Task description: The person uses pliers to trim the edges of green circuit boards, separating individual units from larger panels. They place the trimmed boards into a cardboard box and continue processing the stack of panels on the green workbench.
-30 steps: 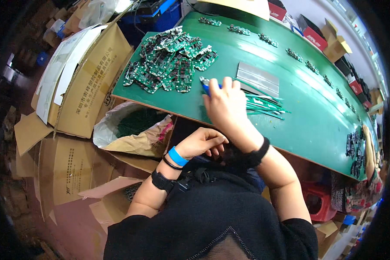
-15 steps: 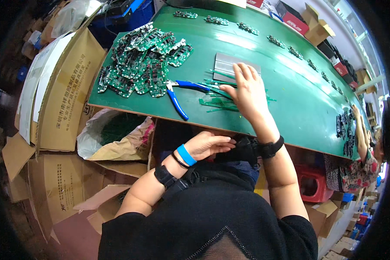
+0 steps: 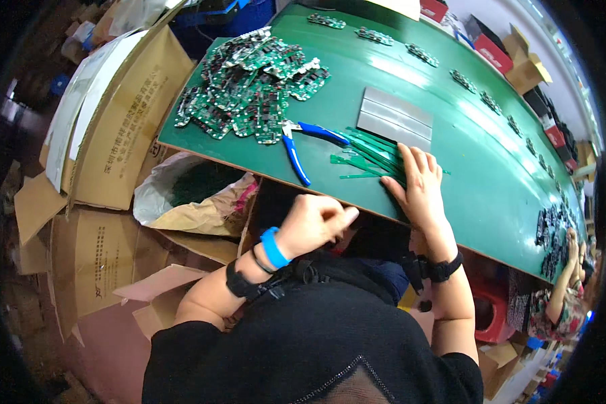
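My right hand (image 3: 421, 192) rests open on the green table, palm down, its fingertips on a bunch of thin green circuit-board strips (image 3: 370, 153). In front of the table edge, my left hand (image 3: 313, 223) is curled with thumb and forefinger together; whatever it may hold is hidden. Just beyond the strips lies a flat grey metal block (image 3: 396, 120) with grooves. Cutting pliers with blue handles (image 3: 295, 160) lie left of the strips, handles spread. Their jaws point toward a big heap of green circuit boards (image 3: 249, 91).
Below the table edge, a lined sack (image 3: 212, 214) sits among cardboard boxes (image 3: 118, 148) on the left. Small groups of boards (image 3: 374, 36) line the table's far side. At the right end, a co-worker's arms (image 3: 565, 273) reach to dark parts (image 3: 552, 236). A red stool (image 3: 490, 313) stands below.
My right hand has come down from beside the grey block onto the strips, toward the near edge. The strips are bunched closer together. My left hand's fingers have curled in. The whole view has shifted.
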Demonstrator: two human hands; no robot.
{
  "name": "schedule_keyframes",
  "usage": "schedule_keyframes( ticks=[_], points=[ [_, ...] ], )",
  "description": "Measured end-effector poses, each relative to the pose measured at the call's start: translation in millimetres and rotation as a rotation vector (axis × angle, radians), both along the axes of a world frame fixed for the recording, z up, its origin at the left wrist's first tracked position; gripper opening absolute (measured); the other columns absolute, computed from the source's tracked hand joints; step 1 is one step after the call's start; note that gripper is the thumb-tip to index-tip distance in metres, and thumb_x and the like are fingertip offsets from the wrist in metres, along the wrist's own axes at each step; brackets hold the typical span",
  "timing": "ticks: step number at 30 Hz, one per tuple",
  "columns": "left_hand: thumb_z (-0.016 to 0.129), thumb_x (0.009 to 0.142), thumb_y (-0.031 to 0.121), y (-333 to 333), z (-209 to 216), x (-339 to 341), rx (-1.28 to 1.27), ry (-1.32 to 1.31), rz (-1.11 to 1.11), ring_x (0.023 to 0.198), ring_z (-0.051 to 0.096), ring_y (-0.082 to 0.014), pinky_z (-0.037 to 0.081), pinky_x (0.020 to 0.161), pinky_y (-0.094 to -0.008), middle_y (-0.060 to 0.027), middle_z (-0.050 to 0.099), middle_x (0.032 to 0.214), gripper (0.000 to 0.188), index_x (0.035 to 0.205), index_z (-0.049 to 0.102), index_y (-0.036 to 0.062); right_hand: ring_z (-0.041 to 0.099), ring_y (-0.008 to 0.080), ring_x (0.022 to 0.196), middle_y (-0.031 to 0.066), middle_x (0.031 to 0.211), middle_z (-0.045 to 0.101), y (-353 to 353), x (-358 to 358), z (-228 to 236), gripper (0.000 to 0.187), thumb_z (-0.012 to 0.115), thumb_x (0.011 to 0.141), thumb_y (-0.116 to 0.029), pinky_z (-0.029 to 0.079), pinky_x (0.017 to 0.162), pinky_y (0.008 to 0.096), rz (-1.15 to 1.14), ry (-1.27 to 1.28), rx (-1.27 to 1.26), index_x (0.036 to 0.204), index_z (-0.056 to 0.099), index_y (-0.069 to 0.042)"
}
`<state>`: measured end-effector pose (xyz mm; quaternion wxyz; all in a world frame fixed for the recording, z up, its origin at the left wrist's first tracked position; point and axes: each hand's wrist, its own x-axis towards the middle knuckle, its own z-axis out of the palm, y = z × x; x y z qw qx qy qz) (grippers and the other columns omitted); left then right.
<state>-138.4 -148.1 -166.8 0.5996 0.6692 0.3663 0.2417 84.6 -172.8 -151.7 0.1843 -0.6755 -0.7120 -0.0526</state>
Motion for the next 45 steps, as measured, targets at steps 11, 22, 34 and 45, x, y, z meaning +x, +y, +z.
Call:
schedule_keyframes(
  ticks=[11,22,34,45],
  points=[
    [0.065,0.074,0.019,32.5,10.9,-24.4,0.718,0.553,0.458,0.062,0.056,-0.0271,0.046,0.057,-0.037,-0.0103,0.054,0.071,0.033,0.102,0.058,0.0031,0.042,0.0315,0.108,0.0128,0.114,0.046,-3.6,-2.0,-6.2,0.056,0.067,0.074,-0.031,0.033,0.092,0.0412,-0.071,0.027,0.019,0.119,0.048,-0.004],
    [0.066,0.076,0.008,35.7,28.1,-21.4,0.709,0.254,0.435,0.061,0.056,-0.0172,0.045,0.056,-0.0286,-0.0076,0.058,0.071,0.01,0.081,0.063,0.0004,0.043,0.0307,0.107,0.0132,0.112,0.048,0.0,5.7,-3.4,0.06,0.067,0.073,-0.036,0.031,0.091,0.0418,-0.049,-0.016,-0.011,0.119,0.047,-0.003],
    [0.06,0.086,0.02,5.0,-32.1,30.8,-0.764,-0.017,-0.403,0.076,0.06,-0.0125,0.049,0.064,-0.0226,-0.0083,0.063,0.093,0.029,0.107,0.059,0.0006,0.045,0.0312,0.106,0.0133,0.112,0.05,-3.1,7.2,0.1,0.054,0.067,0.073,-0.031,0.034,0.092,0.0418,0.013,0.08,-0.015,0.116,0.05,-0.003],
    [0.055,0.089,0.015,-22.0,-44.4,73.2,-1.216,-0.756,-0.278,0.116,0.048,-0.0224,0.039,0.1,-0.0368,-0.0137,0.049,0.125,0.039,0.125,0.044,0.0032,0.049,0.0326,0.098,0.0139,0.104,0.054,-40.7,18.5,-2.4,0.046,0.069,0.07,-0.018,0.041,0.087,0.0412,0.139,0.193,-0.041,0.111,0.055,-0.002]
  ],
)
